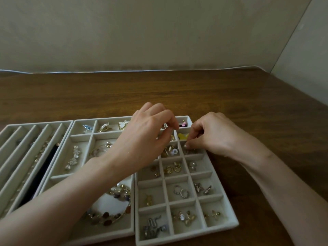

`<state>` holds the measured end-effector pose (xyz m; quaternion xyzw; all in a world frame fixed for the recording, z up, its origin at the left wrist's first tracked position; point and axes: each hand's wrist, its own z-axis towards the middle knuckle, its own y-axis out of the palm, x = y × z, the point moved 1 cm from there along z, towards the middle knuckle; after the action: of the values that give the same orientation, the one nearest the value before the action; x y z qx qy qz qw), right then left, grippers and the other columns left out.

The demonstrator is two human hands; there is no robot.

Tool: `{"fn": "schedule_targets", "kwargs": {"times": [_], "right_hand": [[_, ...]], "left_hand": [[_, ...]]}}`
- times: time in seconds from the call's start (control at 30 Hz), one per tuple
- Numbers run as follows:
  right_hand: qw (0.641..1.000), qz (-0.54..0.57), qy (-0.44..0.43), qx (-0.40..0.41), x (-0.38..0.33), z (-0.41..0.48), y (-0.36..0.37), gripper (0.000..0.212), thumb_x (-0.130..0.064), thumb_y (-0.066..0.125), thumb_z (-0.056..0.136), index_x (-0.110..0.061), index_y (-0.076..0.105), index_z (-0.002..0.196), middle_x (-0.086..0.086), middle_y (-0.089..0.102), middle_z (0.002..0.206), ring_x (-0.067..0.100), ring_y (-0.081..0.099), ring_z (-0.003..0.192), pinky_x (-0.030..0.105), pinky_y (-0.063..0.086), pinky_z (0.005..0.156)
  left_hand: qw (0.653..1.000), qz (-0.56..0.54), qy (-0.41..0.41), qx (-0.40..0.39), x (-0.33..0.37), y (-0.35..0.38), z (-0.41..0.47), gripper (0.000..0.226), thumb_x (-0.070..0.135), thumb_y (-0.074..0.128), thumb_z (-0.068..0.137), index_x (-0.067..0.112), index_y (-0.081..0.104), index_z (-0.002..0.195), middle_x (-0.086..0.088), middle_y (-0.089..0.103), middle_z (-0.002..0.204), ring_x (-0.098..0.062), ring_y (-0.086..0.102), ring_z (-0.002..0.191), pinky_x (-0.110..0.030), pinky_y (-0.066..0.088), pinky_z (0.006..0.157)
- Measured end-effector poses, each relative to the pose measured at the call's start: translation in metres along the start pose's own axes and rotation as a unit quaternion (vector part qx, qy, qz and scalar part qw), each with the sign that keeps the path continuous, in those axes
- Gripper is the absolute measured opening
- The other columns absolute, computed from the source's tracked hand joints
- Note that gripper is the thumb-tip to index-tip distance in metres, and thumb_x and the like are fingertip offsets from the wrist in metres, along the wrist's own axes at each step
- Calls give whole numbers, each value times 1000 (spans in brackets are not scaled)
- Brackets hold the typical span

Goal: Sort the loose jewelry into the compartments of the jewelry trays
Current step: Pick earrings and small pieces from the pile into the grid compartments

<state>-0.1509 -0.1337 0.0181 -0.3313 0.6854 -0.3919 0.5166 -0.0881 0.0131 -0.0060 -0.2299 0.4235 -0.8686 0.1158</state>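
Grey velvet lines the grid tray (222, 226). Here the right hand (210, 135) pinches a small gold piece (192, 150) in a right-column compartment. The left hand (147, 139) hovers over the far rows, fingertips pressed together; whether they hold anything cannot be told. Nearer compartments hold earrings (181, 191); the middle tray (83, 134), bracelets (108, 215); the left tray (10, 132), chains (38, 157). Wood-grain counter (177, 93); beige wall (159, 32).

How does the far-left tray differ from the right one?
The left tray has long narrow channels; the right tray, small squarish cells. The left tray holds strands and a dark strap; the right tray, small earrings. Both are pale and sit on the wooden table.
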Motion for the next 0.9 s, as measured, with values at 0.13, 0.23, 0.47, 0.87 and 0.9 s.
{"fn": "schedule_targets", "kwargs": {"times": [0.13,0.23,0.47,0.87,0.9], "right_hand": [[999,-30,-10,18,-2,-1,0,11,-34,71,79,-24,66,77,-13,56,81,5,54,86,28,46,78],[999,17,-23,17,2,-4,-9,5,-28,73,77,-26,68,76,-16,53,73,0,48,74,27,43,74],[999,-17,-51,-2,2,-6,-9,14,-22,75,76,-28,63,78,-9,48,69,5,46,65,24,38,62],[998,-8,-55,16,3,-6,-12,14,-24,75,76,-29,62,74,-11,46,68,2,43,64,25,37,65],[998,4,-54,20,4,-7,-15,14,-22,74,77,-30,63,74,-13,45,67,0,41,64,25,37,66]], "left_hand": [[1000,3,-2,-2,0,0,0,15,20,51,82,21,64,89,14,49,88,-13,46,85,-27,39,71],[1000,1,2,-1,0,0,0,13,18,53,83,20,64,89,13,49,88,-13,46,85,-27,39,70],[1000,0,14,-1,-1,0,-1,13,15,54,83,20,63,90,13,50,89,-13,47,86,-31,43,70],[1000,6,2,-17,-1,0,-1,16,19,50,81,21,63,91,13,50,90,-13,47,86,-31,44,70],[1000,4,0,-20,0,0,-1,17,18,49,81,22,63,91,13,50,91,-12,47,87,-31,44,71]]}}
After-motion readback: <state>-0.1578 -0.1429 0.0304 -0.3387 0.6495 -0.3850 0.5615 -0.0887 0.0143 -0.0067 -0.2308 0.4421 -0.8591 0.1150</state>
